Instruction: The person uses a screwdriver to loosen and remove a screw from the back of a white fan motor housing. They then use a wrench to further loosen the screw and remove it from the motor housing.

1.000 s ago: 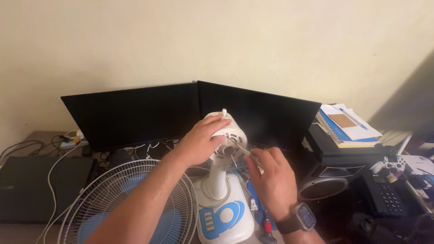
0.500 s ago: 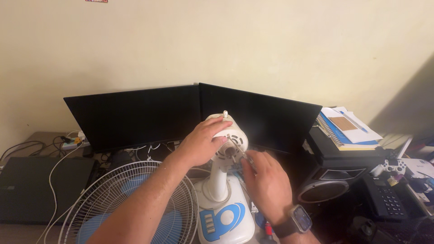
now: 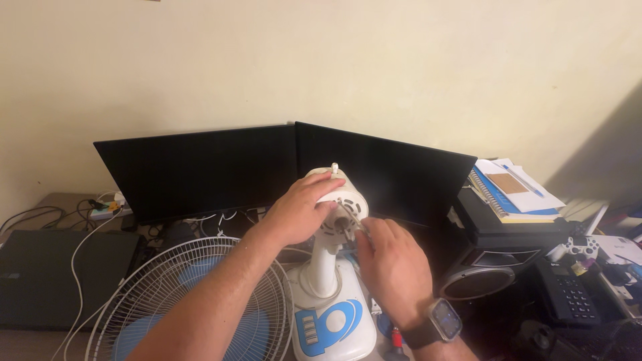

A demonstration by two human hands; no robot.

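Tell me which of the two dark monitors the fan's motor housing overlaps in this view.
The right-hand monitor. The white motor housing, gripped by the left hand, stands in front of its lower left part; the left-hand monitor lies clear of it, off to the side.

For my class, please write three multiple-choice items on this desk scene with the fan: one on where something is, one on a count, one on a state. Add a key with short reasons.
1. Where does the fan grille lie?
A. left of the fan's base
B. on the stack of notebooks
C. on top of the monitors

2. How many monitors stand at the back?
A. one
B. two
C. four

3. What is the left hand doing?
A. lying flat on the desk
B. gripping the white motor housing
C. holding the game controller

Key: 1 A, the round grille lies beside the white and blue fan base; 2 B, two dark screens meet at an angle; 3 B, its fingers wrap the housing while the right hand works at the housing's face.
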